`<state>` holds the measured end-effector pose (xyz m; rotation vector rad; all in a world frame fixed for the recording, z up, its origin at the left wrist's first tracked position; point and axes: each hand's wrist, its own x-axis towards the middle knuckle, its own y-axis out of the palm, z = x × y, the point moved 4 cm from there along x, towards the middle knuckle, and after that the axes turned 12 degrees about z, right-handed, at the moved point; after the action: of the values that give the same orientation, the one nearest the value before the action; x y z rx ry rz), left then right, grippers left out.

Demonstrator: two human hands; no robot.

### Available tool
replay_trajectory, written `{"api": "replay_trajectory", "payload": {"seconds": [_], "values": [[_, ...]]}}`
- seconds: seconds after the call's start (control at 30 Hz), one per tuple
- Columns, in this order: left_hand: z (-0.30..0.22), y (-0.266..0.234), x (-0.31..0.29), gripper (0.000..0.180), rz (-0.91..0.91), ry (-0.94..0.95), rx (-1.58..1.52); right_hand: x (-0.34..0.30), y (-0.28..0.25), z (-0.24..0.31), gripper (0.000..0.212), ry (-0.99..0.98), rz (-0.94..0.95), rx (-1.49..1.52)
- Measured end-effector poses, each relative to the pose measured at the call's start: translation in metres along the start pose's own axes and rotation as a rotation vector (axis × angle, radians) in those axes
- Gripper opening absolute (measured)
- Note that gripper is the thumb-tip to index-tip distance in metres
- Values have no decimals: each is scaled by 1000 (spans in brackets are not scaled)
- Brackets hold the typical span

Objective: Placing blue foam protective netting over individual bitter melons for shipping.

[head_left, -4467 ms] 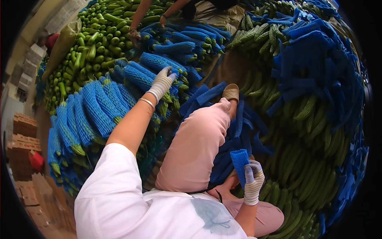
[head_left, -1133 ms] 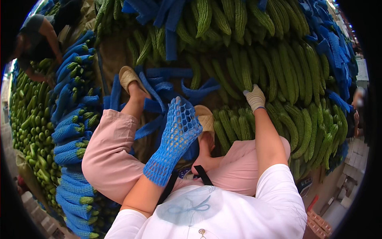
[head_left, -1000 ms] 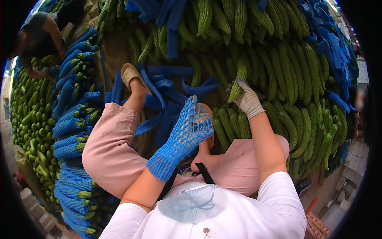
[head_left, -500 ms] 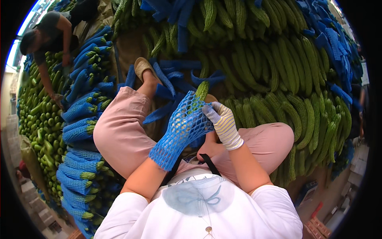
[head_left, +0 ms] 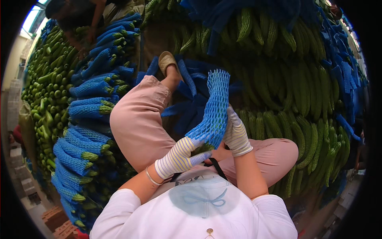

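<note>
A green gourd sits inside a blue foam net sleeve (head_left: 213,111) that stands nearly upright in front of my chest; only its green stem end shows at the bottom. My left hand (head_left: 181,155), in a striped glove, grips the sleeve's lower end. My right hand (head_left: 235,133), also gloved, holds the sleeve's right side, fingers wrapped on it. I sit with pink-trousered legs (head_left: 139,123) stretched among the produce.
A stack of sleeved gourds (head_left: 89,115) lies at my left. Bare green gourds (head_left: 286,115) are heaped ahead and to the right, with loose blue sleeves (head_left: 187,87) by my foot. Another person (head_left: 85,18) bends over the far-left pile.
My right hand picked a bare gourd from the pile and pushed it into the sleeve held by my left hand. The gourd is now almost fully covered, both hands on the sleeve.
</note>
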<state>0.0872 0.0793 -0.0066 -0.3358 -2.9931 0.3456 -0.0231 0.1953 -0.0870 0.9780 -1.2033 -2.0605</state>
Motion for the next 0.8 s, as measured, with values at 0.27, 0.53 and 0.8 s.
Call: {"api": "replay_trajectory", "payload": {"seconds": [0.27, 0.53, 0.8], "values": [[-30, -66, -13, 43, -504, -12, -651, -8, 141, -8, 79, -103, 430, -725], [-1, -214, -102, 39, -1213, 167, -874, -6, 130, 23, 71, -262, 358, -1019], [136, -295, -292, 78, -1813, -889, 104, -6, 13, 49, 55, -131, -26, -1068]]}}
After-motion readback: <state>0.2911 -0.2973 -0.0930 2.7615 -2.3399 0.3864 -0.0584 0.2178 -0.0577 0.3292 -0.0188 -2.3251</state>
